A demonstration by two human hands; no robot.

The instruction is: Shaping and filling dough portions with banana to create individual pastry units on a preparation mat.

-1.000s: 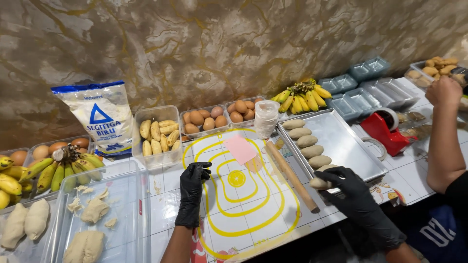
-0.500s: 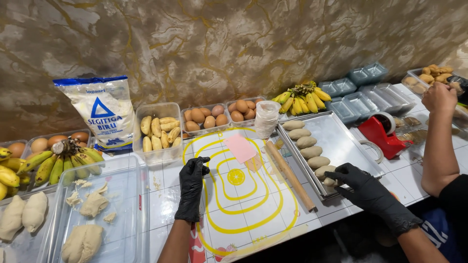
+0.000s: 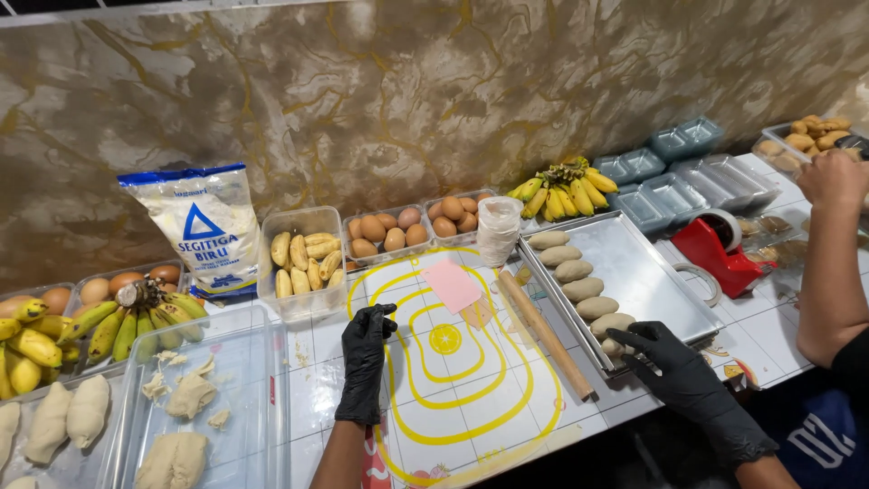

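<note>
**Gloved hands working at a dough counter**

A wall of brown marbled stone with gold veins is rising behind a white tiled counter that is carrying everything else. A white work mat with looping yellow lines is lying at the counter's middle, and a rectangular silver metal tray is sitting just to its right. At the near left, clear plastic tubs holding pale dough lumps are standing beside bunches of yellow-green bananas.

The left hand in a black glove is resting flat on the mat's left edge, fingers loosely spread and grasping nothing. The right hand in a black glove is lying over the tray's near corner, fingers curling against the nearest of the oval pale dough pieces lined along the tray's left side; whether it is actually gripping that piece, I cannot tell.

A long wooden rolling pin is lying between mat and tray. A pink square scraper is sitting on the mat's far part. At the far right, another person's bare forearm is reaching up beside a red tape dispenser.
</note>
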